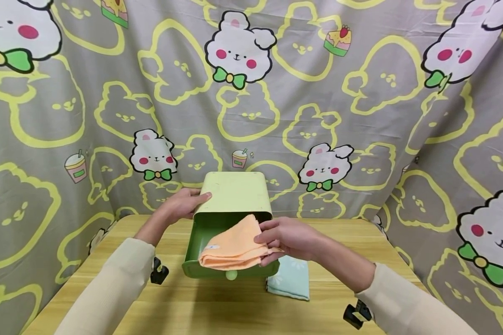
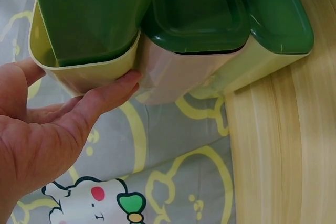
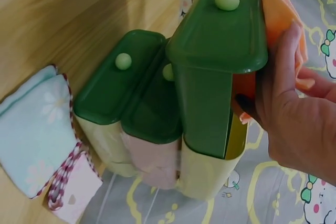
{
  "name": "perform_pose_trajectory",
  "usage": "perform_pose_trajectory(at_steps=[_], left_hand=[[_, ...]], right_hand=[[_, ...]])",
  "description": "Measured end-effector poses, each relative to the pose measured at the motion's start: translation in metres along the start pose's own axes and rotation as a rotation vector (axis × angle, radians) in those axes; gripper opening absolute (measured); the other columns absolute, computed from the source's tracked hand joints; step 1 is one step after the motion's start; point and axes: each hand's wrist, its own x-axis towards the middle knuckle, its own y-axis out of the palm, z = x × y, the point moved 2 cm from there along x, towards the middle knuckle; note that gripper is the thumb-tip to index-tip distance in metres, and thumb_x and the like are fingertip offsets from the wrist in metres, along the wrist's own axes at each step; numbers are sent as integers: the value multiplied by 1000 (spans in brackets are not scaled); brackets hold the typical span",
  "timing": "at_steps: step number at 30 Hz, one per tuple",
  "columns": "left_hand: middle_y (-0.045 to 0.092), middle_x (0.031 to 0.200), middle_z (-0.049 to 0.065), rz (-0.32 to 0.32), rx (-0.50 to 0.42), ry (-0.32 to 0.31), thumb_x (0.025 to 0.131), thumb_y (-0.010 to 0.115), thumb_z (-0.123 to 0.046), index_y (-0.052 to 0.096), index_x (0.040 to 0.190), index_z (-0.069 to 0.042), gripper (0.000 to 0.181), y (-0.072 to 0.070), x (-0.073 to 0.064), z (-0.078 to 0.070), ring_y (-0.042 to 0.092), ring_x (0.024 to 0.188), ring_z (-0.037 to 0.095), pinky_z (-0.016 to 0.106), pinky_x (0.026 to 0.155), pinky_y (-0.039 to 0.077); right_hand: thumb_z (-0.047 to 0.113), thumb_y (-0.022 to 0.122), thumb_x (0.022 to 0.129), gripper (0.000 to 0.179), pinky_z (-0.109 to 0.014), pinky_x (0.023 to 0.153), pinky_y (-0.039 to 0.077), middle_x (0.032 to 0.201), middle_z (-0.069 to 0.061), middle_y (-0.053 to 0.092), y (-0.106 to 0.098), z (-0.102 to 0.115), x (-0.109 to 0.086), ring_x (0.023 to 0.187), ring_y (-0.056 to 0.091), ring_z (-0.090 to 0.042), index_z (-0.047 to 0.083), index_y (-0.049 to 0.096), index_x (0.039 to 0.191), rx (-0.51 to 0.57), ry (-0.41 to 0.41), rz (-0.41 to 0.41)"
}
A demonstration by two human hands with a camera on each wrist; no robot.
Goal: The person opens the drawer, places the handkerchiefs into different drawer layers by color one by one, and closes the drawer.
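Observation:
A cream storage box (image 1: pixel 234 190) stands at the back of the table, its top green drawer (image 1: pixel 199 239) pulled out. My left hand (image 1: pixel 184 204) grips the box's left side, thumb on the top; the left wrist view has its fingers (image 2: pixel 113 90) along the side wall. In my right hand (image 1: pixel 295 237) is the corner of a folded orange towel (image 1: pixel 234 244), pinched between thumb and fingers. This towel lies over the open drawer, its front fold close above the round knob (image 1: pixel 231 275). The right wrist view shows part of the towel inside the drawer.
Two more green-fronted drawers (image 3: pixel 113 85) sit under the open one. A folded light-blue flowered towel (image 1: pixel 295 281) and a pink cloth (image 3: pixel 79 187) with red-and-white trim lie on the wooden table (image 1: pixel 339 246). A patterned curtain (image 1: pixel 251 125) hangs behind.

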Motion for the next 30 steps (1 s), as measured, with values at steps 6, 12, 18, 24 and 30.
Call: perform_pose_trajectory(at_steps=[6, 12, 18, 24, 30], left_hand=[[68, 104, 10, 4, 12, 8, 108, 48, -40, 38, 154, 3, 63, -1, 1, 4, 62, 83, 13, 31, 78, 56], [68, 110, 12, 4, 24, 9, 107, 48, -42, 37, 155, 2, 66, -1, 2, 7, 63, 88, 14, 33, 82, 57], [67, 118, 16, 6, 29, 13, 107, 48, -43, 34, 156, 1, 67, -1, 0, 5, 65, 94, 16, 35, 84, 58], [66, 120, 17, 3, 37, 18, 107, 49, -43, 34, 156, 1, 68, 0, 1, 4, 65, 97, 17, 35, 85, 58], [66, 125, 20, -1, 33, 12, 107, 49, -43, 35, 156, 2, 67, 1, 1, 2, 67, 102, 21, 36, 85, 58]], right_hand=[[4, 64, 96, 18, -38, 83, 61, 61, 3, 34, -3, -5, 5, 61, 58, -12, 2, 52, 82, -30, -16, -37], [3, 64, 96, 8, -39, 88, 59, 67, -1, 46, -5, -12, 14, 61, 56, -10, 0, 63, 88, 16, -37, -129], [-1, 63, 94, 28, -43, 92, 58, 63, -1, 39, -4, -14, 24, 59, 40, -12, 5, 54, 68, 49, -79, -194], [-2, 62, 94, 35, -41, 90, 59, 64, -1, 40, -2, -15, 32, 63, 48, -14, 7, 48, 63, 33, -124, -258], [-3, 62, 94, 22, -40, 87, 60, 67, -3, 43, 1, -17, 38, 68, 56, -13, -1, 57, 72, 41, -144, -321]])
